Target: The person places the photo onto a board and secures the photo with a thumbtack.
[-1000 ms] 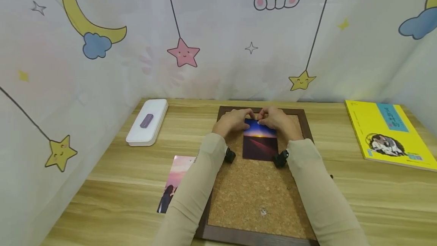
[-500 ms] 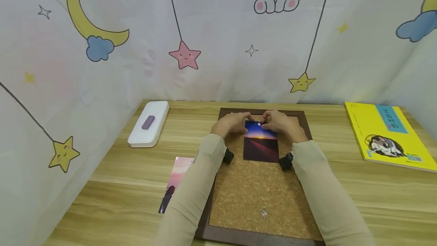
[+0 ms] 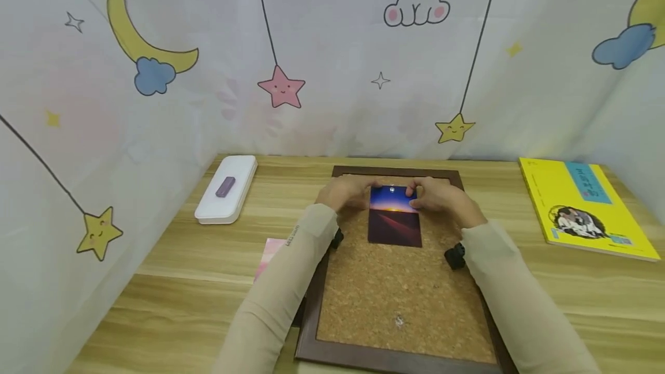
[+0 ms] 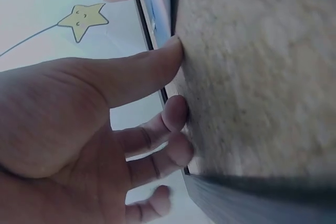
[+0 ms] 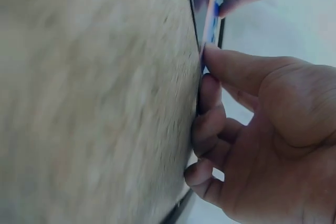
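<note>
A photo card (image 3: 395, 221) of a blue-to-orange sunset over dark ground lies on the upper part of a framed corkboard (image 3: 400, 287). A clear push pin (image 3: 392, 189) sits at the card's top edge, near its middle. My left hand (image 3: 345, 192) rests at the card's upper left, index finger stretched to the top edge; its thumb (image 4: 173, 51) touches near the card's side. At the upper right, my right hand (image 3: 439, 196) touches the card's edge with loosely bent fingers, its thumb (image 5: 220, 59) on the card. Neither hand holds the pin.
A pink photo card (image 3: 270, 253), partly under my left sleeve, lies left of the board. Further back stands a white case (image 3: 225, 192) with a small purple block (image 3: 225, 186) on top. A yellow book (image 3: 587, 209) lies at the right. A patterned curtain (image 3: 332, 120) closes off the back.
My right hand has let go of the pin and moved right to the card's upper right edge. The left hand has shifted slightly left. The pin now shows at the card's top.
</note>
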Tool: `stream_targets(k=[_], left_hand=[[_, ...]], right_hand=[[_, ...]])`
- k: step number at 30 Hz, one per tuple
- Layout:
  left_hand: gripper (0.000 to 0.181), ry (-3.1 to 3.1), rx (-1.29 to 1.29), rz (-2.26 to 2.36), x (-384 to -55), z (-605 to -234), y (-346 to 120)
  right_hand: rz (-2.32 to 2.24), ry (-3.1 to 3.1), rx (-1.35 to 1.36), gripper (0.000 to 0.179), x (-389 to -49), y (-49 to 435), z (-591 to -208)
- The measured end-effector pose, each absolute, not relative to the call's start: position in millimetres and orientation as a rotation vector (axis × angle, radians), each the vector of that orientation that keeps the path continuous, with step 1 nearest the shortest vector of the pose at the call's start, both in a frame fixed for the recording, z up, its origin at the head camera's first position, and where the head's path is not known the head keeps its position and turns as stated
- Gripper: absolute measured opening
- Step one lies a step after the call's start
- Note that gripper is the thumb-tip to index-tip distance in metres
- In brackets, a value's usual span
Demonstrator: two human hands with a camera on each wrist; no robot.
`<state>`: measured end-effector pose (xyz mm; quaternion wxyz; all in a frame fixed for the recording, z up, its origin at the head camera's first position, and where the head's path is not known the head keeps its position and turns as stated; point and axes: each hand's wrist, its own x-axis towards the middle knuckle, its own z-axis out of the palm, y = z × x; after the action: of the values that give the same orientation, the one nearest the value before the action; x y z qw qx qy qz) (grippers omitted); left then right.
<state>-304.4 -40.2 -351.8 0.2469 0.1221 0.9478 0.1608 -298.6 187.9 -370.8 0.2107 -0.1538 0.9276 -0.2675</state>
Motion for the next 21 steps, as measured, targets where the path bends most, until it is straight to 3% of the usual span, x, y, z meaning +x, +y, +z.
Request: stream_targets(k=[5,14,21], left_hand=[[0.059,2.666,0.574,0.244,-301,-354,-43],[0.054,2.700,0.655,0.270,-287,-352,-50],[0.035,2.739,0.713,0.001,-283,-350,-51]], right_hand=[[-0.730,2.608,-0.488,0.016,-291,192,-369],[-0.796,2.594,-0.607,0.015,-282,198,-369],[-0.843,2.543,-0.777,0.015,-277,205,-372]])
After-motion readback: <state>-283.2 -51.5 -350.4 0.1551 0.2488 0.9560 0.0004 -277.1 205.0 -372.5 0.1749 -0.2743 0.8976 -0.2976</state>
